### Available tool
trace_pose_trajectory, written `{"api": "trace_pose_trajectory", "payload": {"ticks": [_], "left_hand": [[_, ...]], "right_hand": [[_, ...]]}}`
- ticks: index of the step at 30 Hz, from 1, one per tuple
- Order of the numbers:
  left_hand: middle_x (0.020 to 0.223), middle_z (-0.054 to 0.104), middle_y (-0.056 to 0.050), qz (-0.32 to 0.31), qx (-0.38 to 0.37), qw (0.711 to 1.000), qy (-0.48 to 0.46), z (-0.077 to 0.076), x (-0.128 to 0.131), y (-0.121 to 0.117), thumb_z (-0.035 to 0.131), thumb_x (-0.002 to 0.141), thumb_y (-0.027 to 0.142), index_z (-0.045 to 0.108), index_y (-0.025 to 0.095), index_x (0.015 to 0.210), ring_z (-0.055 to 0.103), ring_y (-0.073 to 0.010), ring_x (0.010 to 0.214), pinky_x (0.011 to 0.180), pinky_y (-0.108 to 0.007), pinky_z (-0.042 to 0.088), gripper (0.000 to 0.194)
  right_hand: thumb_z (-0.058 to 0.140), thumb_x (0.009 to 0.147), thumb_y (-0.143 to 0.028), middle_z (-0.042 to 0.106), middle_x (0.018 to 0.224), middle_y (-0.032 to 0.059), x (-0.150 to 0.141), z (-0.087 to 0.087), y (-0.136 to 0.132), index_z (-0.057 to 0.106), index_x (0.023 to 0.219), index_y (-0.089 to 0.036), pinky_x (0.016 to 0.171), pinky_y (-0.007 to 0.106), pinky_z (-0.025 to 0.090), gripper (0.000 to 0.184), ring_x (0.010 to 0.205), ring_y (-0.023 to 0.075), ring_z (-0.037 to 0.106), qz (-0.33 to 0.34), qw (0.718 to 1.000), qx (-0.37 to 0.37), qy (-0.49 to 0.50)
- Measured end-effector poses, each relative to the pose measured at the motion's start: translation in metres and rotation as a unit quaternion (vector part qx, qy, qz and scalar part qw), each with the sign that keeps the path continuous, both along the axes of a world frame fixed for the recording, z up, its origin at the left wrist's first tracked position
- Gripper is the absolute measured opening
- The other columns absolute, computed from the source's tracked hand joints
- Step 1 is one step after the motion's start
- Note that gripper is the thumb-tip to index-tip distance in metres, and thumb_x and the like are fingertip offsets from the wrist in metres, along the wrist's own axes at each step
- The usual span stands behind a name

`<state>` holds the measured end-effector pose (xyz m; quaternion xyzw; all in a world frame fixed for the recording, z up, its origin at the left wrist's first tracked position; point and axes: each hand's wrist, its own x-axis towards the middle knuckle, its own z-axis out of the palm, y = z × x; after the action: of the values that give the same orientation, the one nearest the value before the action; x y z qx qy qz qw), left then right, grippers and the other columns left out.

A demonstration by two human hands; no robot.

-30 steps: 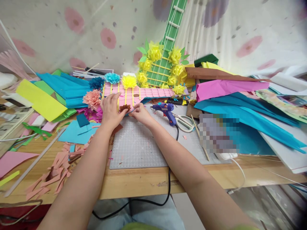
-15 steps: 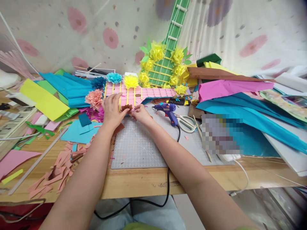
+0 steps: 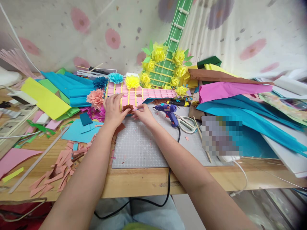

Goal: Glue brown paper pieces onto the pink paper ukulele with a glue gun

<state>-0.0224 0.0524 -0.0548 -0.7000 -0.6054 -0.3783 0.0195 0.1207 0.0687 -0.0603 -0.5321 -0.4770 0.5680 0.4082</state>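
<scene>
The left hand [image 3: 112, 110] lies spread on the pink guitar [image 3: 132, 97], at the mat's [image 3: 137, 150] eleven o'clock, thumb touching the brown flower [image 3: 127, 107]. At four o'clock from it, the right hand [image 3: 144, 115] bends its fingers; whether gripping, I cannot tell.

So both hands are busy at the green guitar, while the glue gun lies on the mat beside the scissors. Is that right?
Not quite: the head view shows the left hand and right hand at the pink guitar; the green guitar stands behind it. The glue gun does lie on the mat beside the scissors.
</scene>
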Motion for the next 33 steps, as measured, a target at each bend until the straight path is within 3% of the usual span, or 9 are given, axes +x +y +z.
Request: {"api": "trace_pose_trajectory", "payload": {"ticks": [7,14,21,33], "left_hand": [[0.135,0.047,-0.014,-0.035,-0.011,0.999,0.011,0.005,0.001,-0.006,0.071,0.069,0.034,0.045,0.024,0.131,0.038,-0.0318,0.13,0.112,-0.05,0.02,0.069],[0.141,0.04,-0.016,-0.067,-0.031,0.994,0.079,0.007,0.007,-0.011,0.071,0.066,0.031,0.036,0.024,0.137,0.031,-0.0333,0.137,0.114,-0.057,0.001,0.08],[0.143,0.039,-0.018,-0.051,-0.033,0.995,0.08,-0.001,0.014,-0.009,0.063,0.066,0.015,0.033,0.021,0.14,0.03,-0.0313,0.138,0.114,-0.058,0.0,0.08],[0.143,0.041,-0.017,-0.037,-0.036,0.995,0.087,0.0,0.013,-0.008,0.059,0.07,0.013,0.034,0.021,0.139,0.031,-0.0296,0.138,0.116,-0.056,0.0,0.073]], "right_hand": [[0.053,0.077,-0.005,0.06,0.059,-0.0066,0.001,-0.001,0.002,0.035,0.084,-0.022,0.051,0.021,0.05,0.025,0.052,0.0102,0.063,-0.003,1.0,-0.009,0.021],[0.049,0.075,-0.003,0.059,0.059,-0.007,0.001,-0.003,0.003,0.036,0.085,-0.022,0.051,0.02,0.047,0.026,0.051,0.0095,0.061,-0.004,1.0,0.005,0.019],[0.052,0.072,-0.007,0.062,0.063,-0.0061,0.002,-0.012,0.006,0.039,0.086,-0.023,0.056,0.022,0.045,0.025,0.06,0.0115,0.064,-0.006,0.998,0.044,-0.034],[0.055,0.073,-0.014,0.066,0.074,-0.0043,0.006,-0.012,0.009,0.037,0.09,-0.024,0.068,0.03,0.052,0.026,0.074,0.0145,0.068,-0.008,0.996,0.048,-0.081]]}}
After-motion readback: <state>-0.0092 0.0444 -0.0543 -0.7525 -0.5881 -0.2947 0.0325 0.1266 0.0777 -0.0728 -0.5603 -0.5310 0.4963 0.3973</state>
